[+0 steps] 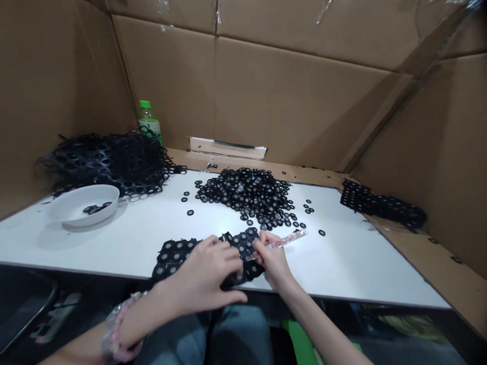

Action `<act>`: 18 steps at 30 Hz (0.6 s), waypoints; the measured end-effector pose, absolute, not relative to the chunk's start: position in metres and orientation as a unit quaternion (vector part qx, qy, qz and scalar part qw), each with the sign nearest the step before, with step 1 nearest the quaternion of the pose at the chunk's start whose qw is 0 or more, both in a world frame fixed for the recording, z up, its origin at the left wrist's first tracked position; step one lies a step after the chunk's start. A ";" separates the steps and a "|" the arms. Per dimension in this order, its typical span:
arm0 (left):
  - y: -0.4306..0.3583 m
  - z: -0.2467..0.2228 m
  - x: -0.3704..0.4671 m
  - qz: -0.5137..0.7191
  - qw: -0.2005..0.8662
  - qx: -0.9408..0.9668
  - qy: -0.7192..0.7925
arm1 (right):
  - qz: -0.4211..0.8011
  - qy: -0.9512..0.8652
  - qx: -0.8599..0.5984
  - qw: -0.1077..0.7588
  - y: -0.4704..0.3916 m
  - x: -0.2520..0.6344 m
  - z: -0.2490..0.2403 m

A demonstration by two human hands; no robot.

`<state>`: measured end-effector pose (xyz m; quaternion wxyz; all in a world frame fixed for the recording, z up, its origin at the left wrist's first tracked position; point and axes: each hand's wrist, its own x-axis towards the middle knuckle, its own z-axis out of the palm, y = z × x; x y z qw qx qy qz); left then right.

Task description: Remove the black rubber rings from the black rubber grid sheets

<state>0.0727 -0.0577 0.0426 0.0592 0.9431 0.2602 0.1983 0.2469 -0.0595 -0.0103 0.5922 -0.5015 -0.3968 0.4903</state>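
Note:
A black sheet (174, 256) with rows of round pieces with grey centres lies at the front edge of the white table. Across its middle my left hand (209, 270) is laid, fingers curled onto the sheet and thumb stretched apart near the table's edge; part of the sheet is hidden below it. Pinched in my right hand (273, 259) is a slim clear stick with red markings (288, 239), like a pen. Its lower end points down at the sheet's right part, and its tip is hard to make out.
Loose black rings (248, 196) are heaped behind the sheet, with several scattered around. A white bowl (73, 203) holds a few black pieces. Perforated black scraps (109, 161) and a green-capped bottle (147, 119) stand back left. More black sheets (381, 204) lie right. Cardboard walls (284, 100) enclose the table.

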 end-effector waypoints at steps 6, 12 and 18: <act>0.010 0.037 0.070 0.186 0.218 0.845 0.452 | 0.517 -0.351 -0.470 0.623 -0.048 0.243 0.002; 0.023 0.024 0.081 0.106 0.328 0.840 0.419 | 0.462 -0.336 -0.471 0.672 -0.012 0.237 0.001; 0.017 0.024 0.063 0.084 0.416 0.837 0.346 | 0.470 -0.352 -0.475 0.656 -0.002 0.234 -0.009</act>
